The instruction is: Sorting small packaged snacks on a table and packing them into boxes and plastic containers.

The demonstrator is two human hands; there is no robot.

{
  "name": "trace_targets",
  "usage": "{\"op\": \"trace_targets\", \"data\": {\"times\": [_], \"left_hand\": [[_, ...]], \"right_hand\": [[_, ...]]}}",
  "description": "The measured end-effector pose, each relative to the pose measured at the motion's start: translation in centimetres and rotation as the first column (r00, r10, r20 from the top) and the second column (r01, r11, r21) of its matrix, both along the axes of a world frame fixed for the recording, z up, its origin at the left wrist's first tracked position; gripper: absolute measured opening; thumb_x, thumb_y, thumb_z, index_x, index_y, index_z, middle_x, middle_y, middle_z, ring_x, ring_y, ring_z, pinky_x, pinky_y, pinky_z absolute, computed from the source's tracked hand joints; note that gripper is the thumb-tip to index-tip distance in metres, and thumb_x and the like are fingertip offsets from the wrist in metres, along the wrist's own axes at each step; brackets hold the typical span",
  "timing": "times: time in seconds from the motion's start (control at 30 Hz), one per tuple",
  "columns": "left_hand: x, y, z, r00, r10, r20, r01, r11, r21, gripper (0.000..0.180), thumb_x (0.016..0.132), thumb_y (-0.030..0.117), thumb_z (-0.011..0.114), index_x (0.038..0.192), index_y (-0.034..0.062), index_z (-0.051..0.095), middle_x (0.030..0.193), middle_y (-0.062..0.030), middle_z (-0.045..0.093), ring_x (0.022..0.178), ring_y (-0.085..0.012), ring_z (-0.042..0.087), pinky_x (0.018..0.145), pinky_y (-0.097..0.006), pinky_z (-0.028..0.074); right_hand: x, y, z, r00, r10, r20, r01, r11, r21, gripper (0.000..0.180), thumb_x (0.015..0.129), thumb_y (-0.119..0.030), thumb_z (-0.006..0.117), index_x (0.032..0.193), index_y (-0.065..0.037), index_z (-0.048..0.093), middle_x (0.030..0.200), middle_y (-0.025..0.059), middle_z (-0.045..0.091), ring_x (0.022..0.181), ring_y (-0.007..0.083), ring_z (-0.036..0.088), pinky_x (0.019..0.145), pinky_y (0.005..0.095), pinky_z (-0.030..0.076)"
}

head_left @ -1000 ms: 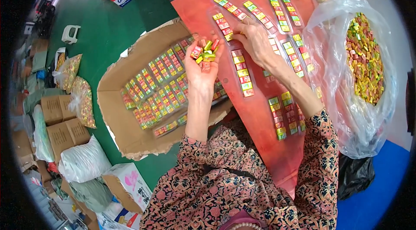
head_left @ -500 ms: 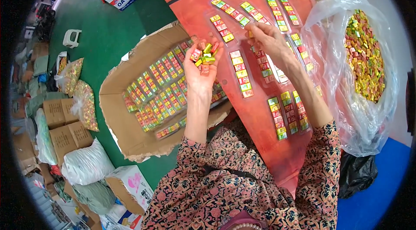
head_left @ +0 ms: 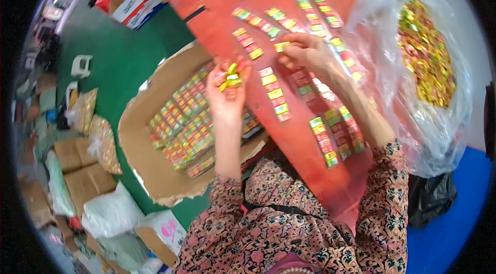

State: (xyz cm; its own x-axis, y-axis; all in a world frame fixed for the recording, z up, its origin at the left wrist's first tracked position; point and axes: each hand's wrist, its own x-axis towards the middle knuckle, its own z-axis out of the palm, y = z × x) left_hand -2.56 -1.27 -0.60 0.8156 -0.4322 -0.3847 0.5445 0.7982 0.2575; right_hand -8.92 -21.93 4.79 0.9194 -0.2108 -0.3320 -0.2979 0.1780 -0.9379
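My left hand (head_left: 226, 102) is palm up with fingers curled around a handful of small wrapped candies (head_left: 231, 79), yellow, red and pink. It hovers between the carton and the table edge. Over the table, my right hand (head_left: 311, 56) pinches one yellow wrapped candy (head_left: 281, 47) between thumb and fingertips. Around that hand lie several narrow clear strip packs, filled with rows of red, yellow and green candies. One full strip (head_left: 274, 94) lies just below it, and a shorter row (head_left: 248, 43) is to its left. The right forearm partly covers other strips.
A large open carton (head_left: 135, 152) left of the red table (head_left: 217, 0) holds many filled strips. On the right stands a clear plastic bag (head_left: 377, 101) of loose candies, with a black bag (head_left: 431, 199) below. Boxes and sacks line the green floor (head_left: 111, 103) at left.
My right hand has turned and lifted slightly, so the yellow candy in its fingertips now shows plainly. My left hand still cradles its candies. The whole view has shifted a little.
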Motion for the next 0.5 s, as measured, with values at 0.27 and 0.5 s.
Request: {"op": "trace_targets", "data": {"times": [0.27, 0.5], "left_hand": [[1.4, 1.7, -1.0, 0.993, -0.043, 0.113, 0.049, 0.998, -0.049, 0.022, 0.087, 0.011, 0.042, 0.099, -0.0032, 0.054, 0.101, -0.0169, 0.06, 0.104, -0.0347, 0.054, 0.095, -0.049, 0.041], [1.3, 2.3, -0.9, 0.998, -0.019, 0.068, 0.024, 0.997, -0.076, 0.024, 0.087, 0.008, 0.037, 0.096, -0.0085, 0.052, 0.114, -0.0265, 0.052, 0.112, -0.0382, 0.047, 0.099, -0.05, 0.039]], "right_hand": [[-2.4, -2.9, 2.0, 0.956, -0.167, 0.241, -0.038, 0.744, 0.667, 0.017, 0.085, -0.017, 0.058, 0.094, -0.003, 0.057, 0.087, 0.0068, 0.06, 0.079, 0.0193, 0.061, 0.064, 0.0288, 0.049], [-8.8, -15.0, 4.4, 0.823, -0.499, 0.272, 0.519, 0.855, 0.0, 0.021, 0.083, -0.022, 0.061, 0.092, -0.003, 0.062, 0.074, 0.0024, 0.06, 0.057, 0.007, 0.053, 0.053, 0.0196, 0.043]]}}
